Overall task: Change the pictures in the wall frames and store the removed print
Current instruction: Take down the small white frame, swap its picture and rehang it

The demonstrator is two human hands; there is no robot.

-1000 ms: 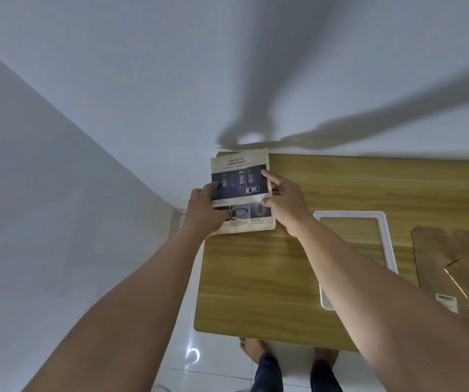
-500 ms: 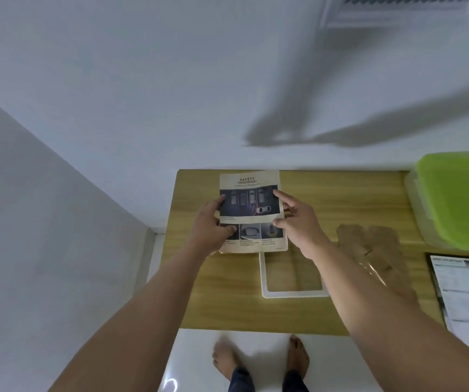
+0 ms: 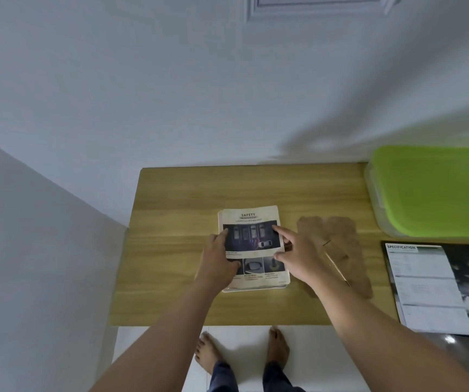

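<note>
Lying flat between both hands, the print sits under open grips.

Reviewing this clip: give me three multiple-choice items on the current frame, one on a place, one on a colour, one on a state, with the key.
1. Where does the Safety print lie?
A. On the green-lidded box
B. Flat on the wooden table, over the white frame
C. Hung on the wall

2. What colour is the lid of the plastic box?
A. Green
B. Red
C. Black

3. What are the hands doing?
A. Both hang clear of the table
B. One lifts the brown backing board
C. Both rest on the print, fingers spread

Key: 1 B, the sheet lies on the table with a white frame edge peeking below it. 2 A, the lid is bright green. 3 C, left hand and right hand press its two sides; the brown backing board lies untouched.
</note>
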